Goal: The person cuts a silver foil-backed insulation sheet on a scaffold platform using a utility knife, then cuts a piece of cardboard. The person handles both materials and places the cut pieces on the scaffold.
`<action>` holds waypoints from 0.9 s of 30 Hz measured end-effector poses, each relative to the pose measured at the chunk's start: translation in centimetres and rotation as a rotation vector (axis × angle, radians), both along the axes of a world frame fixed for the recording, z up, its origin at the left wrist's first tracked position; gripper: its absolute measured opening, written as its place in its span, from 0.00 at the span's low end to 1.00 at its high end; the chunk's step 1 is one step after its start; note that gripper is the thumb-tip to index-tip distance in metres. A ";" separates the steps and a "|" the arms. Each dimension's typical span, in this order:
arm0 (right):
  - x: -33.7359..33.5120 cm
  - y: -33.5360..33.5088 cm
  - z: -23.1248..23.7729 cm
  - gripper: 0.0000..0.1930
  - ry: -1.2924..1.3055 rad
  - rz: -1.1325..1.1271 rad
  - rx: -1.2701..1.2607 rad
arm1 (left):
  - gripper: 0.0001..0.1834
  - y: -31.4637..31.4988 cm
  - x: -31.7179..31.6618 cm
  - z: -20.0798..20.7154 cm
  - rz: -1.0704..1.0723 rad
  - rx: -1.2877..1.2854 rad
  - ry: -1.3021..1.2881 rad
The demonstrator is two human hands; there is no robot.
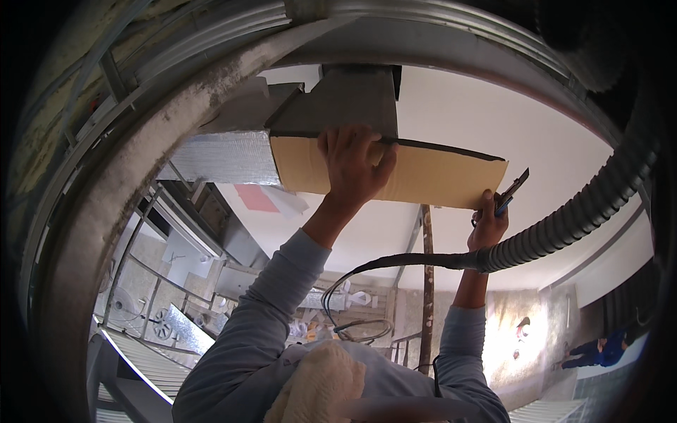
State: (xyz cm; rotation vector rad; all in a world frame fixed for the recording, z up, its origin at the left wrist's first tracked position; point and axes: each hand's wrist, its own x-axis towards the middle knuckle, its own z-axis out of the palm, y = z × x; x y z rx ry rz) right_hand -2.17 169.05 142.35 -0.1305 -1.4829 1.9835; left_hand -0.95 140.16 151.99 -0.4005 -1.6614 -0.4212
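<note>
A long brown-faced sheet (430, 173) with a thin black layer along its upper edge spans the middle of the view, against a grey duct (352, 99). My left hand (352, 162) is closed over its upper edge, the thumb on the brown face and the fingertips partly hidden. At the sheet's right end, my right hand (488, 222) is closed around a pair of scissors (517, 185) with dark blades and some blue near the handle. Its fingers also touch the sheet's lower right corner. Left of the sheet is a silver foil-covered duct section (226, 158).
A thick grey corrugated hose (585, 204) curves across the right, and black cables (367, 264) loop below it. A rusty pole (428, 282) stands between my arms. A stained metal beam (155, 134) bends along the left. Far below at right is another person (599, 350).
</note>
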 end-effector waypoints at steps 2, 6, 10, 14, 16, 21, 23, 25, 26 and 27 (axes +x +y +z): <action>0.7 -0.5 0.3 0.11 0.086 -0.152 -0.117 | 0.16 -0.1 0.0 -0.1 0.008 -0.002 -0.037; 2.9 -1.7 0.9 0.12 0.298 -0.246 -0.067 | 0.17 -0.3 -0.3 -0.3 -0.017 -0.007 -0.019; 5.9 -8.1 0.2 0.15 0.227 0.086 0.334 | 0.17 -0.5 -0.6 -0.4 -0.017 -0.019 -0.034; 7.7 -13.2 0.8 0.17 0.067 0.312 0.439 | 0.17 -0.6 -0.8 -0.5 -0.014 -0.020 -0.010; 7.9 -14.0 1.9 0.17 0.014 0.366 0.419 | 0.17 -0.5 -0.9 -0.4 -0.016 -0.025 0.003; 8.2 -14.3 4.2 0.18 -0.005 0.383 0.561 | 0.14 -0.3 -1.1 -0.3 -0.074 -0.004 0.019; 8.2 -14.4 4.4 0.18 0.020 0.343 0.584 | 0.13 -0.3 -1.1 -0.2 -0.079 -0.005 0.017; 8.1 -14.6 4.4 0.17 0.016 0.343 0.584 | 0.14 -0.2 -1.0 -0.2 -0.069 -0.007 0.033; 8.1 -14.6 4.4 0.17 -0.004 0.362 0.571 | 0.14 -0.2 -0.9 -0.1 -0.068 -0.006 0.038; 8.0 -14.7 4.3 0.16 -0.024 0.382 0.558 | 0.14 -0.2 -0.9 -0.1 -0.063 -0.008 0.042</action>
